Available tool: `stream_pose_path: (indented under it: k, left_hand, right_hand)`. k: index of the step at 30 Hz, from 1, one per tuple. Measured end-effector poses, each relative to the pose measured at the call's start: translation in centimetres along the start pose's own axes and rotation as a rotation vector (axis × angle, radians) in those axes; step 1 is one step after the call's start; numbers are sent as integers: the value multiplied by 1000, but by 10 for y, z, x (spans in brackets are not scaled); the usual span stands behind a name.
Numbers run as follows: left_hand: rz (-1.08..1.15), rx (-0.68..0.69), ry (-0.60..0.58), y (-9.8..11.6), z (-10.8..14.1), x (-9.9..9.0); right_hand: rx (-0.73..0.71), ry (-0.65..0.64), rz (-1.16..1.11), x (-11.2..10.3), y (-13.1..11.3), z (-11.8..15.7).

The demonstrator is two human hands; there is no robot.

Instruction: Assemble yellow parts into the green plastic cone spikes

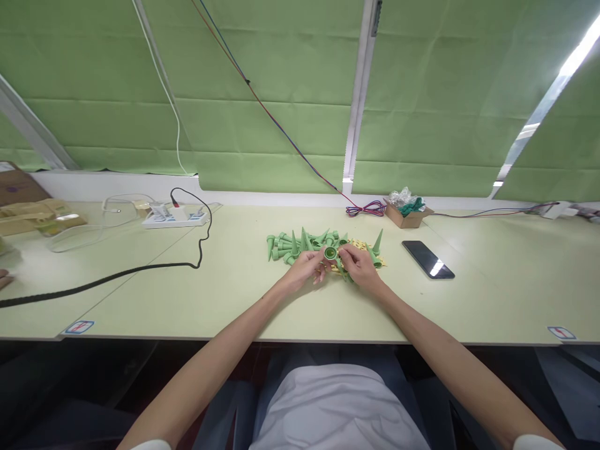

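Note:
My left hand point(307, 269) grips a green cone point(330, 253) at its side, and the round open end faces up toward the camera. My right hand point(359, 264) is closed at the cone's right side, its thumb and finger pinched together; what they pinch is too small to make out. Behind and left of my hands lies a pile of green cones point(285, 244), some standing with their points up. Small yellow pieces point(360, 244) lie behind my right hand, with another upright green cone point(377, 242) beside them.
A black phone point(428, 259) lies to the right. Behind it stands a small cardboard box point(407, 217) holding crumpled plastic. A power strip point(175, 217) sits at the back left, and a black cable point(140, 269) crosses the table point(234, 306). Part of another person's hand point(4, 279) shows far left.

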State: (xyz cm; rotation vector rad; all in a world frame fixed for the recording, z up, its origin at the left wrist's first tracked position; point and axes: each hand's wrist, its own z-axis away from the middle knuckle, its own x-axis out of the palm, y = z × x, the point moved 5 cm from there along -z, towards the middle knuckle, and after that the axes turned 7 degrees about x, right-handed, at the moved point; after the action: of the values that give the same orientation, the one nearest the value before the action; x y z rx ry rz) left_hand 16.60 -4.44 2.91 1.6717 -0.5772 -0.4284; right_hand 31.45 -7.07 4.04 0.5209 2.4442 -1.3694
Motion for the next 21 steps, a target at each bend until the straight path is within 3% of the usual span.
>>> stream_pose_path:
  k: [21]
  left_hand:
    - [-245,153,9,10,6,-6]
  right_hand:
    - [1,-3,44,0,2,0]
